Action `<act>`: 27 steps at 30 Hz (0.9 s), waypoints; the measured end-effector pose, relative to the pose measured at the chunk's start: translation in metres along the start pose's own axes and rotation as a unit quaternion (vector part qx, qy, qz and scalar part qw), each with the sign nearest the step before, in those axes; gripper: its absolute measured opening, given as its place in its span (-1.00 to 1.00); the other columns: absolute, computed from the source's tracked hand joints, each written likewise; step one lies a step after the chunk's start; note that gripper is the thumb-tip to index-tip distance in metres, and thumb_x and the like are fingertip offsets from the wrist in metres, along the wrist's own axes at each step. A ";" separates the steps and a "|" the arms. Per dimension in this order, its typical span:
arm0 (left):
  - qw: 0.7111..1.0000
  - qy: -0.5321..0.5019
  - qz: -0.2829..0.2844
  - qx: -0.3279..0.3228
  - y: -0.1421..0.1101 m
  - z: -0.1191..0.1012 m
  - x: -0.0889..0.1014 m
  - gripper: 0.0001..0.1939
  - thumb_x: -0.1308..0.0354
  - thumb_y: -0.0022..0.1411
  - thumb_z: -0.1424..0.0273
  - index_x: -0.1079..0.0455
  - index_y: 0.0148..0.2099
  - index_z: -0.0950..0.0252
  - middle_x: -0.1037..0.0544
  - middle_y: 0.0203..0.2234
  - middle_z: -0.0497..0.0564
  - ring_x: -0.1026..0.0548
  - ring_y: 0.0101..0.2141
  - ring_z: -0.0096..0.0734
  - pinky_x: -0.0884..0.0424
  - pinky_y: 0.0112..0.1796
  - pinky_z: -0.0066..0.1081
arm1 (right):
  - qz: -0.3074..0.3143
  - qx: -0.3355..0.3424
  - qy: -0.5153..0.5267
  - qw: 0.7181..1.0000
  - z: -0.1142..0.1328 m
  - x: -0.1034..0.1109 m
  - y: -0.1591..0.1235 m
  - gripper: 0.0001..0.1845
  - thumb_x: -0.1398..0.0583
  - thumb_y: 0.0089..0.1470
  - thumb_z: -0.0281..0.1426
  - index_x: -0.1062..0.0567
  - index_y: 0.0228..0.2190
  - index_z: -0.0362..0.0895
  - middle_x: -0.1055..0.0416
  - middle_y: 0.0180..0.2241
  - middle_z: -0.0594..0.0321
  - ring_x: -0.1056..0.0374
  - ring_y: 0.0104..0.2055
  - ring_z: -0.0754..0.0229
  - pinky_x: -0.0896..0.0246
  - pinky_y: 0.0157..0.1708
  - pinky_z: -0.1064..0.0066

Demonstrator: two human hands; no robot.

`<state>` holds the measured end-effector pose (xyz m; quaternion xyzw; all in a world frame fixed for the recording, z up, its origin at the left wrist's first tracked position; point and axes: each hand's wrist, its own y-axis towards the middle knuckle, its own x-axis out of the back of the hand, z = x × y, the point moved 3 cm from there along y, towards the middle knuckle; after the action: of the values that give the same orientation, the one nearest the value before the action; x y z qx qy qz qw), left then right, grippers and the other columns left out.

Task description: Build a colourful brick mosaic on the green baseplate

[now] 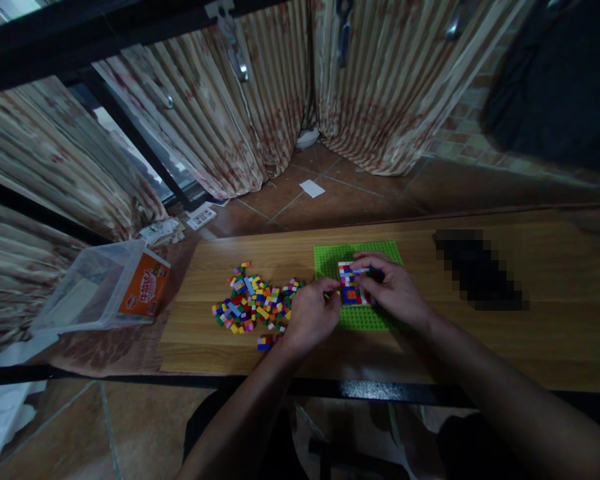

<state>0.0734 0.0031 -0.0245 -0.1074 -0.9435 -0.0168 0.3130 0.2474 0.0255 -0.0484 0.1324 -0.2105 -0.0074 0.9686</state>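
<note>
A green baseplate [330, 259] lies on the wooden table [480, 347]. A small multicoloured block of bricks [349, 285] stands in the plate's middle. My left hand [310, 320] rests at the plate's left edge, its fingers curled and pinched against the left side of the block. My right hand [393, 288] lies over the block's right side, fingers bent down and pressing on its top edge. A heap of loose coloured bricks [253, 303] sits just left of my left hand.
A clear plastic tub with an orange label [115, 283] lies tipped at the table's left end. A dark blurred-out object [477, 270] lies on the table to the right. Curtains [260, 107] hang behind, above a tiled floor with paper scraps [313, 188].
</note>
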 end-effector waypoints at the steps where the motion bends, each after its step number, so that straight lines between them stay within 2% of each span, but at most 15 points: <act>1: 1.000 0.002 0.000 0.001 0.000 0.000 0.000 -0.75 -0.08 0.20 0.52 -0.51 -0.12 0.27 -0.65 -0.24 0.03 -0.60 -0.24 -0.32 -0.50 -0.14 -0.34 | -0.001 -0.005 0.005 1.000 0.000 0.000 0.000 -0.85 -0.21 0.00 -0.37 -0.55 -0.32 -0.04 -0.43 -0.07 0.14 -0.36 0.02 0.05 -0.21 0.09 0.03; 12: 1.000 0.013 0.015 0.010 0.001 -0.002 -0.002 -0.74 -0.08 0.20 0.54 -0.51 -0.10 0.29 -0.65 -0.23 0.04 -0.60 -0.22 -0.31 -0.50 -0.13 -0.35 | -0.027 -0.053 0.056 0.997 -0.002 -0.002 0.003 -0.86 -0.27 -0.11 -0.35 -0.58 -0.39 -0.02 -0.46 -0.13 0.19 -0.39 -0.03 0.03 -0.21 0.07 0.07; 18: 1.000 0.014 -0.002 0.008 0.003 0.002 -0.002 -0.75 -0.09 0.21 0.53 -0.50 -0.08 0.30 -0.64 -0.21 0.06 -0.59 -0.20 -0.30 -0.49 -0.12 -0.33 | -0.040 -0.052 0.064 0.996 -0.004 -0.004 0.003 -0.88 -0.27 -0.12 -0.36 -0.57 -0.42 -0.01 -0.45 -0.14 0.19 -0.39 -0.05 0.04 -0.22 0.06 0.05; 24: 0.999 -0.018 -0.033 -0.001 0.003 0.002 0.008 -0.73 -0.11 0.21 0.54 -0.48 -0.04 0.33 -0.63 -0.22 0.10 -0.59 -0.22 -0.30 -0.49 -0.11 -0.31 | -0.036 -0.009 0.015 0.999 0.002 0.000 0.000 -0.87 -0.24 -0.02 -0.36 -0.57 -0.35 -0.03 -0.44 -0.12 0.16 -0.38 -0.03 0.04 -0.24 0.04 0.05; 27: 0.997 -0.062 -0.042 -0.011 0.003 0.001 0.012 -0.71 -0.11 0.21 0.55 -0.46 -0.02 0.34 -0.62 -0.20 0.11 -0.59 -0.22 -0.32 -0.49 -0.12 -0.33 | -0.070 0.069 -0.062 0.993 0.018 0.006 -0.005 -0.86 -0.22 0.07 -0.36 -0.58 -0.30 -0.02 -0.45 -0.10 0.15 -0.36 0.00 0.03 -0.23 0.04 0.04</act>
<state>0.0638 0.0090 -0.0179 -0.0720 -0.9646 -0.0340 0.2512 0.2459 0.0157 -0.0314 0.2125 -0.2602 -0.0693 0.9393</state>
